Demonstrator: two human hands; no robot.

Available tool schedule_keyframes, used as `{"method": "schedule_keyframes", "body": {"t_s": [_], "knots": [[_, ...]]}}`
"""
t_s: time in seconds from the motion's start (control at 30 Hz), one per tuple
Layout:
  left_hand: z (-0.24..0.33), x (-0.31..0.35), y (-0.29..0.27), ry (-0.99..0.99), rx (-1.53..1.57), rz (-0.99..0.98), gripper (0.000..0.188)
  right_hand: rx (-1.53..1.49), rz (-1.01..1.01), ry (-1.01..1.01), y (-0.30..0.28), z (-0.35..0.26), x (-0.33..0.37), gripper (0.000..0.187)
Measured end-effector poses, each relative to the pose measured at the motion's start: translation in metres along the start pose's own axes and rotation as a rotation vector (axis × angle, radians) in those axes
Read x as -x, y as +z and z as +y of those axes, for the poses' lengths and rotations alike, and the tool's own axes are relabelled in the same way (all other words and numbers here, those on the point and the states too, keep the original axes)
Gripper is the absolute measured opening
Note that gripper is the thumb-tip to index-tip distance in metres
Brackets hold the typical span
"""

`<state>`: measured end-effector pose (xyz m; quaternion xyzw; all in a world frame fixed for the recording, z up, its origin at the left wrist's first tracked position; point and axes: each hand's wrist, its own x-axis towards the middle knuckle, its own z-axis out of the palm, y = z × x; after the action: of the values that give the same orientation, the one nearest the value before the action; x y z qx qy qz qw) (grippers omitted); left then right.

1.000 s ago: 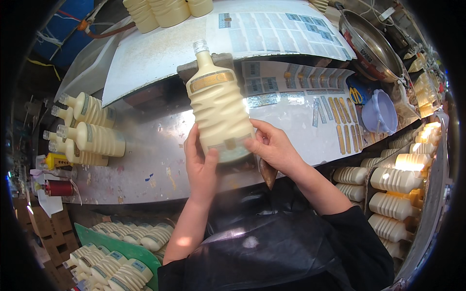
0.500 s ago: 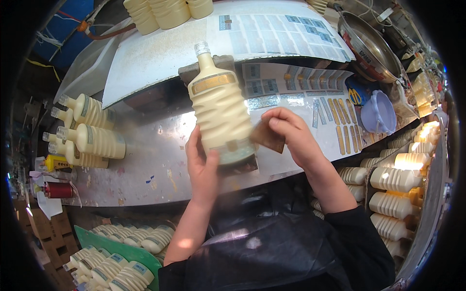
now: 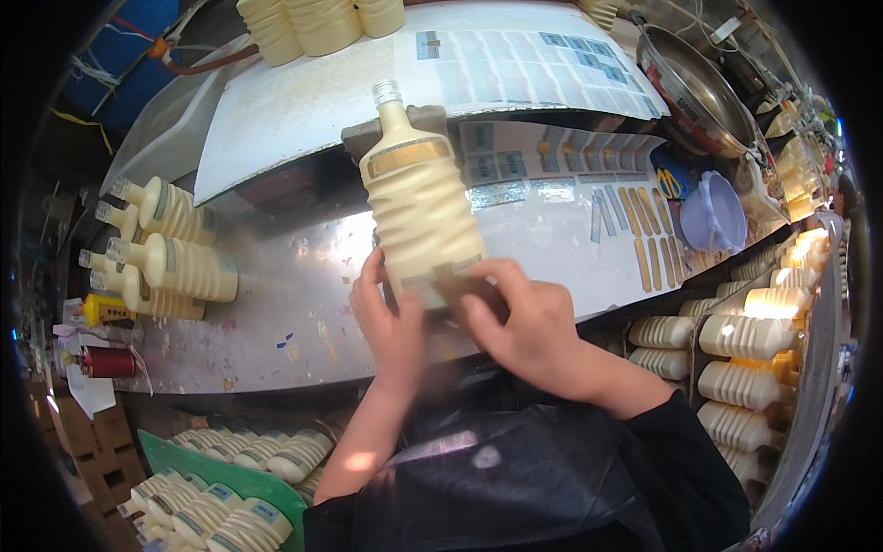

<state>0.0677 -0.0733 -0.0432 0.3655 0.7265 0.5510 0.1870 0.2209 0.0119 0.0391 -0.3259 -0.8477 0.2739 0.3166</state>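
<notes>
– Clasping something, is the left grip [image 3: 391, 317]?
– Yes, it is holding the rippled cream bottle [image 3: 423, 202] by its lower side, over the grey metal desk [image 3: 285, 299]
– And the right grip [image 3: 524, 317]?
– It is pinching a blurred dark-brown piece [image 3: 491, 296] beside the bottle's base

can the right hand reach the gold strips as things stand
Probably yes: the gold strips lie uncovered on the white sheet, beyond and right of the right hand, with nothing visible standing between, though that hand is busy at the bottle's lower end.
</notes>
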Motion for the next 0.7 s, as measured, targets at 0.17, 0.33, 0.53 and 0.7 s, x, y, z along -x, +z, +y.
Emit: {"method": "schedule_keyframes", "body": {"t_s": [0.17,0.33,0.53,0.7], "knots": [[-0.026,0.001,0.003,-0.041,0.273,-0.047,0.058,-0.362,-0.078,0.484,0.002,0.055,0.015,0.022],[-0.022,0.001,0.002,-0.127,0.521,-0.098,0.055,-0.452,0.007,0.516,0.004,0.076,0.019,0.025],[-0.017,0.003,-0.007,0.223,-0.016,-0.035,0.078,-0.234,-0.041,0.195,-0.014,0.009,0.002,0.024],[0.003,0.000,-0.002,0.377,-0.204,0.097,0.073,0.027,-0.036,0.015,-0.001,-0.010,0.000,0.023]]}}
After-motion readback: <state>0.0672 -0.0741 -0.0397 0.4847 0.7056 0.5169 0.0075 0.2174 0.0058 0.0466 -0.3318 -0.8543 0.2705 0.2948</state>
